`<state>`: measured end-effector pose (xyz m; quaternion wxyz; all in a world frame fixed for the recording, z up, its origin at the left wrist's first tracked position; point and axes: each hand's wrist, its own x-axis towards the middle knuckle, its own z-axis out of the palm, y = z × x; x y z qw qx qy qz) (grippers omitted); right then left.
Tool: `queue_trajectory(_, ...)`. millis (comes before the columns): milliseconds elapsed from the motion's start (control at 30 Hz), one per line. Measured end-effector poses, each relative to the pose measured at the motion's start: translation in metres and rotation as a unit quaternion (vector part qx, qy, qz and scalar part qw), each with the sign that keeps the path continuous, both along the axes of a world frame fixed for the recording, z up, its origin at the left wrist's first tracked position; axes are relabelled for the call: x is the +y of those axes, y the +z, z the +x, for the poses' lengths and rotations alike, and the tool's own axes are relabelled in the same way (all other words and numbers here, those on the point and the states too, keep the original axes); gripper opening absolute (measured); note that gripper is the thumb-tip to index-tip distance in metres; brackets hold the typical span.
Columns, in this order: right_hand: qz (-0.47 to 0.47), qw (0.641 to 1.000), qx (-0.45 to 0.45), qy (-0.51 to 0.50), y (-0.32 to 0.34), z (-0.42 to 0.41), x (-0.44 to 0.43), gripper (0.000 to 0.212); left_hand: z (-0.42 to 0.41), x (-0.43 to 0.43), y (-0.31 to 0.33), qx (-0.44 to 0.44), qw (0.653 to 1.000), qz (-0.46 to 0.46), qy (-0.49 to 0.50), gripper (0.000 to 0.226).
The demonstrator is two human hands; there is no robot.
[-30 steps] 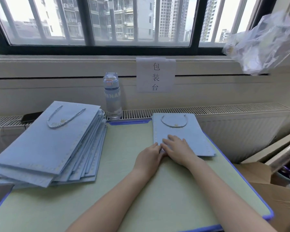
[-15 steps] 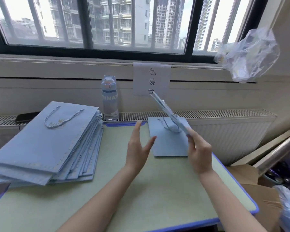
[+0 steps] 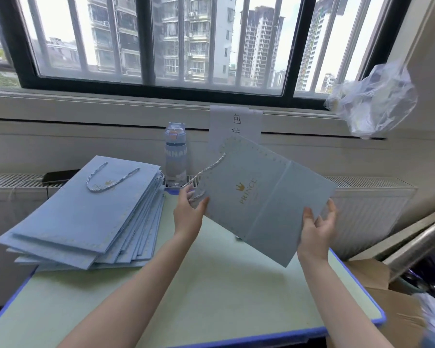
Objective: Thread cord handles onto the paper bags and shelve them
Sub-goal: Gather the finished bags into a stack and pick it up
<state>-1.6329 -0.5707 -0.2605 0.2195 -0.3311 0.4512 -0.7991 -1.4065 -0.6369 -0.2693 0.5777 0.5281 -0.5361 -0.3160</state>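
Paper bag, cord handle in, held tilted above the surface, left hand and right hand fingers pinching opposite edges; stack of bags, top one corded, lies left, shelving apparently not yet started

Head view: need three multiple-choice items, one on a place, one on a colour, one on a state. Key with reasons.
1. The stack of flat light-blue paper bags lies: A) on the green table's right; B) on its left; C) on the windowsill.
2. The crown print on the held light-blue paper bag is: A) red; B) black; C) gold.
3. The held bag is: A) lifted and tilted between left hand and right hand; B) flat on the table; C) atop the stack.
Key: B, it sits left of both arms; C, crown and lettering show gold; A, both hands pinch its edges above the table.
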Motion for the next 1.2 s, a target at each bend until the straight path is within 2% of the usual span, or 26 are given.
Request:
queue_trajectory(67,-0.007,1.0,-0.006,0.0,-0.002,-0.001,-0.002,0.045,0.002,0.002,-0.001,-0.02,1.0,-0.011,0.01,0.044)
queue_trajectory(167,-0.027,0.999,0.015,-0.016,0.002,0.001,-0.004,0.045,0.001,0.003,-0.004,-0.059,0.998,-0.027,0.02,0.042)
queue_trajectory(300,-0.078,0.986,0.127,-0.072,0.016,0.005,-0.01,0.042,-0.011,0.005,-0.003,-0.156,0.98,-0.118,-0.026,0.044)
queue_trajectory(367,-0.097,0.97,0.201,-0.098,0.022,0.007,-0.014,0.033,-0.02,0.006,-0.004,-0.206,0.964,-0.149,-0.075,0.045)
queue_trajectory(433,-0.126,0.937,0.301,-0.123,0.023,0.006,-0.018,0.029,-0.029,0.006,-0.006,-0.242,0.952,-0.152,-0.108,0.045)
queue_trajectory(533,-0.138,0.863,0.465,-0.139,0.008,0.001,-0.023,0.03,-0.039,0.006,-0.016,-0.268,0.944,-0.126,-0.145,0.043)
queue_trajectory(600,-0.089,0.833,0.537,-0.1,-0.013,-0.008,-0.024,0.037,-0.041,0.006,-0.027,-0.306,0.936,-0.098,-0.144,0.043)
queue_trajectory(667,0.022,0.79,0.61,-0.049,-0.038,-0.016,-0.022,0.048,-0.039,0.005,-0.036,-0.357,0.926,-0.067,-0.102,0.046)
queue_trajectory(700,0.102,0.775,0.624,0.0,-0.049,-0.02,-0.019,0.05,-0.036,0.005,-0.039,-0.377,0.922,-0.053,-0.074,0.047)
queue_trajectory(767,0.226,0.775,0.579,0.111,-0.056,-0.025,-0.013,0.047,-0.03,0.005,-0.042,-0.402,0.914,-0.045,-0.035,0.049)
queue_trajectory(867,0.275,0.786,0.524,0.177,-0.04,-0.026,-0.01,0.038,-0.018,0.005,-0.038,-0.442,0.895,-0.064,-0.021,0.05)
queue_trajectory(1000,0.208,0.781,0.563,0.173,-0.017,0.008,-0.022,0.033,0.01,0.009,-0.018,-0.435,0.893,-0.113,0.016,0.045)
queue_trajectory(1100,0.132,0.782,0.573,0.208,-0.004,0.068,-0.038,0.032,0.046,0.011,0.001,-0.411,0.9,-0.128,0.062,0.045)
queue_trajectory(1200,0.061,0.788,0.565,0.239,0.005,0.14,-0.048,0.036,0.099,0.012,0.018,-0.397,0.892,-0.168,0.137,0.042)
